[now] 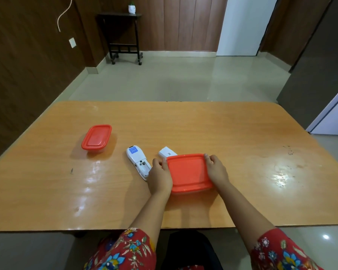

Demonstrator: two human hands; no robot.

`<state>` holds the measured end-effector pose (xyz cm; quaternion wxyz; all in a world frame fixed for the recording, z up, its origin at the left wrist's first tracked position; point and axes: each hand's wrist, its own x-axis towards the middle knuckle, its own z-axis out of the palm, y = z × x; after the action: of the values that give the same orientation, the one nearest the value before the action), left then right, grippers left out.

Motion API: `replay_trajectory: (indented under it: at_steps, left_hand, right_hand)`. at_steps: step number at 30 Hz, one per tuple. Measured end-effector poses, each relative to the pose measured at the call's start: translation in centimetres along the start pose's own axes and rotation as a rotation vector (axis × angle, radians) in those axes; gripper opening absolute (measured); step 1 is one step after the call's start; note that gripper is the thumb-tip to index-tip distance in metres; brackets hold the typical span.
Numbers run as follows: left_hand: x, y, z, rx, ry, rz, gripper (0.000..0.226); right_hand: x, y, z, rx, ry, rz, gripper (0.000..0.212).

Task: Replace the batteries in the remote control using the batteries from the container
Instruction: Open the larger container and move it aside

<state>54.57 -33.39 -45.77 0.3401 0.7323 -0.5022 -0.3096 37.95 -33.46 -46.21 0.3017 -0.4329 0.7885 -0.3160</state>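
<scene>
Red-lidded container (189, 172) sat btwn both hands: left hand (159, 178) fingers curled on its left rim, right hand (217, 171) gripping right rim; open remote (138, 161) lay just left.

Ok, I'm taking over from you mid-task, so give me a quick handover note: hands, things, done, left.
Left hand and right hand grip opposite sides of the near red-lidded container, which is closed.
Remote lies face down left of it, battery bay open; battery cover lies behind the container.
Second lidded container sits farther left, untouched.
Done: cover off; whether the bay holds batteries I cannot tell.
Left: open container, swap batteries, refit cover.
</scene>
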Motion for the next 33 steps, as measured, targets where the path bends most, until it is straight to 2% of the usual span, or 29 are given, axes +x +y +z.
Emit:
replay_trajectory:
  at_steps: [10,15,18,20,23,25,28,31,33]
  left_hand:
    - [0.2,-0.4,0.6,-0.128,0.002,-0.028,0.027]
    - [-0.6,0.6,-0.5,-0.071,-0.05,-0.048,0.031]
    - [-1.0,-0.1,-1.4,-0.1,-0.095,-0.076,0.035]
    - [-1.9,-1.2,-1.8,-0.124,-0.14,-0.071,0.037]
    - [-3.2,-2.0,-1.6,-0.219,-0.174,-0.048,0.033]
    - [-3.5,-1.2,-1.3,-0.336,-0.176,-0.036,0.026]
    - [-2.8,1.4,0.3,-0.429,-0.236,-0.011,0.022]
    - [-1.1,4.8,3.3,-0.47,-0.348,0.042,0.031]
    - [0.7,6.8,5.9,-0.35,-0.38,0.149,0.038]
  right_hand:
    - [-0.3,0.1,0.1,0.0,0.046,0.008,0.039]
    - [-1.6,-1.0,-0.6,0.106,0.0,0.085,0.051]
    - [-2.3,-0.4,-1.7,0.317,-0.006,0.179,0.074]
    - [-3.9,0.5,-2.2,0.374,-0.007,0.194,0.061]
    - [-6.1,1.7,-1.9,0.446,-0.094,0.102,0.036]
    - [-6.5,1.4,-2.0,0.614,-0.125,0.093,0.037]
    - [-4.8,1.2,-3.1,0.913,-0.161,0.203,0.038]
    - [-0.6,2.3,-5.3,1.078,-0.034,0.285,0.04]
    - [3.1,3.3,-7.5,1.114,0.057,0.32,0.043]
